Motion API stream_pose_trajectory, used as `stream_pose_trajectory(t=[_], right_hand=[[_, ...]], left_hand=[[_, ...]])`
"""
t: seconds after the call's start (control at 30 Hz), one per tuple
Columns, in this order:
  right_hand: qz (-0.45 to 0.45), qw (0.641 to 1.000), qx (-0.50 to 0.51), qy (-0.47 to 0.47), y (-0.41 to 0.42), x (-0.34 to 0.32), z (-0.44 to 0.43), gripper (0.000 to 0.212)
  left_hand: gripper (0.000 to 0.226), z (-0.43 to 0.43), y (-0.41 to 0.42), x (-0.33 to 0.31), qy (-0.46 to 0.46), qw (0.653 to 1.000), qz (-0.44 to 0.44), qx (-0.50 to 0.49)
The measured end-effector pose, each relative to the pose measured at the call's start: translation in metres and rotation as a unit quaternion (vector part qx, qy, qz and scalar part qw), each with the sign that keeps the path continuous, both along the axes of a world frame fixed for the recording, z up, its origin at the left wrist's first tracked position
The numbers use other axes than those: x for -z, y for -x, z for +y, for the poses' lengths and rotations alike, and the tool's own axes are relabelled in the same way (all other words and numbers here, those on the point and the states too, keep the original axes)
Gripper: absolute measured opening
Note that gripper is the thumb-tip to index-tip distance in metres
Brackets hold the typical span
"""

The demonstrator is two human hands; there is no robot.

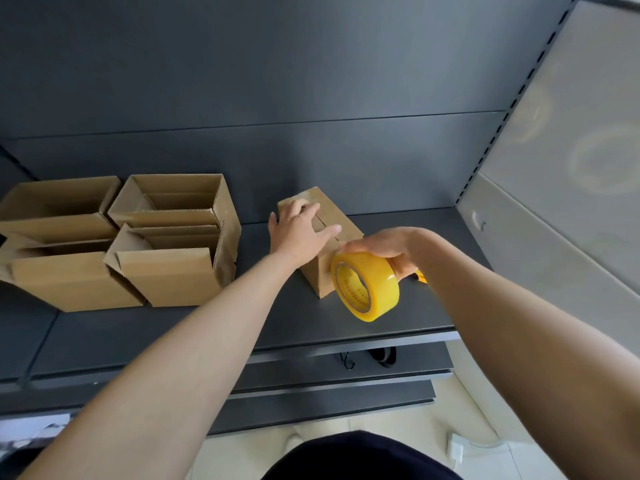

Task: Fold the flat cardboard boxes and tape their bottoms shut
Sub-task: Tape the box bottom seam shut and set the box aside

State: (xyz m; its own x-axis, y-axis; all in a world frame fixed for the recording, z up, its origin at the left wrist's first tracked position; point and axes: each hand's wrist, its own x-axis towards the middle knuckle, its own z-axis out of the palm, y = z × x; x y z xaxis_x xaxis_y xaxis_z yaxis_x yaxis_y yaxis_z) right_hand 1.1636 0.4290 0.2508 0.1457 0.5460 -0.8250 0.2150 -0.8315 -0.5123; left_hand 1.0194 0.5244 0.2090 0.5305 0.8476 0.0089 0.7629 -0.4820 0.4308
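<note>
Toward the front right edge of the dark grey shelf [415, 306], the right hand [388, 244] grips a round yellow roll of packing tape [367, 289], held against the near side of a small brown cardboard box [320, 277]. The left hand [298, 230] lies flat, fingers spread, pressing its upturned bottom flaps closed. Taping looks barely begun. Four folded open-topped brown boxes [173, 275] stand near the left edge, seemingly finished.
</note>
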Motion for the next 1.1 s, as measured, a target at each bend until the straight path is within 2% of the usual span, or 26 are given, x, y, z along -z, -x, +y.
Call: stream_pose_trajectory(t=[0.1, 0.17, 0.37, 0.6, 0.7, 0.77, 0.83, 0.9, 1.0, 1.1], right_hand=[[0.054, 0.999, 0.001, -0.011, 0.003, -0.001, -0.004, 0.059], [0.063, 0.998, -0.002, -0.015, 0.005, -0.003, -0.004, 0.053], [0.046, 0.999, -0.007, -0.009, 0.011, -0.007, 0.003, 0.054], [0.035, 0.999, 0.022, -0.012, 0.029, 0.025, -0.009, 0.066], [0.095, 0.995, 0.023, -0.022, 0.027, 0.026, -0.012, 0.058], [0.130, 0.990, 0.032, -0.037, 0.027, 0.028, -0.012, 0.051], [0.129, 0.989, 0.044, -0.053, 0.030, 0.033, -0.011, 0.046], [0.112, 0.990, 0.055, -0.063, 0.034, 0.037, -0.010, 0.043], [0.122, 0.989, 0.060, -0.061, 0.036, 0.041, -0.007, 0.044], [0.137, 0.987, 0.058, -0.061, 0.038, 0.043, -0.004, 0.040]], left_hand=[[0.091, 0.002, 0.003, -0.005, 0.049, 0.998, 0.036, 0.023], [0.095, 0.003, 0.004, -0.007, 0.052, 0.996, 0.060, 0.040], [0.095, 0.009, 0.003, -0.009, 0.054, 0.989, 0.123, 0.060], [0.091, 0.015, 0.004, -0.012, 0.070, 0.985, 0.137, 0.083], [0.085, 0.017, 0.005, -0.015, 0.072, 0.985, 0.128, 0.093], [0.076, 0.013, 0.005, -0.020, 0.059, 0.991, 0.083, 0.088], [0.067, 0.006, 0.006, -0.024, 0.068, 0.995, 0.018, 0.072], [0.073, 0.000, 0.011, -0.020, 0.088, 0.992, 0.001, 0.088], [0.096, 0.003, 0.020, -0.011, 0.079, 0.986, 0.054, 0.137], [0.092, 0.005, 0.021, -0.008, 0.074, 0.987, 0.035, 0.136]])
